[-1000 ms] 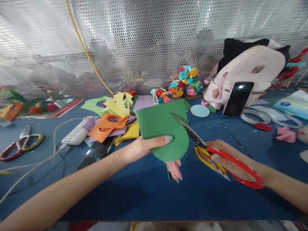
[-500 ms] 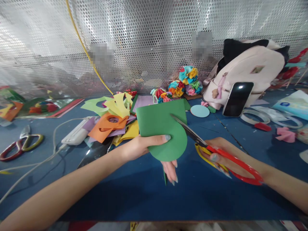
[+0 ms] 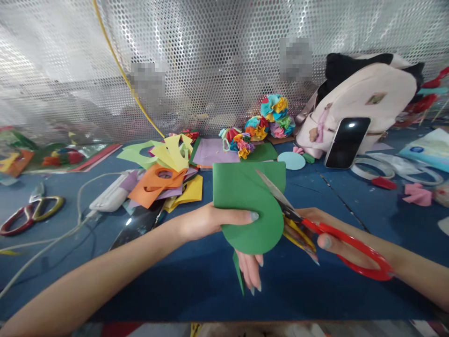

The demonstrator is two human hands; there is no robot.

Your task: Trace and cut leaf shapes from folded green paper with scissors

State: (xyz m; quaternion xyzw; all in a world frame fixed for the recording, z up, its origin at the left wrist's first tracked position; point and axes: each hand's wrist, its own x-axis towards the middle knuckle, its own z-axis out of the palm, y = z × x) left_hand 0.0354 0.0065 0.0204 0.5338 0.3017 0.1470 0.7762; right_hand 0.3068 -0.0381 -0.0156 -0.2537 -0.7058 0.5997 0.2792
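Observation:
Green paper (image 3: 250,187) with a rounded lower edge is pinched in my left hand (image 3: 224,220), thumb on its face and fingers behind and below. A strip of green paper (image 3: 238,274) hangs beside those fingers. My right hand (image 3: 312,227) grips scissors (image 3: 331,229) with one red handle and one yellow handle. One blade lies across the front of the paper at its right side, pointing up and left; the other blade is mostly hidden behind the sheet.
On the blue table (image 3: 185,290), coloured paper offcuts (image 3: 157,180), a white power strip (image 3: 108,194) and other scissors (image 3: 33,210) lie left. Behind are paper flower balls (image 3: 273,110); a phone (image 3: 348,142) leans on a pale backpack (image 3: 372,103). A light-blue paper disc (image 3: 292,160) lies nearby.
The green paper and my left hand have shifted right and slightly down, and the sheet's top edge is now more level. The scissors have moved a little with it, their blade still over the paper.

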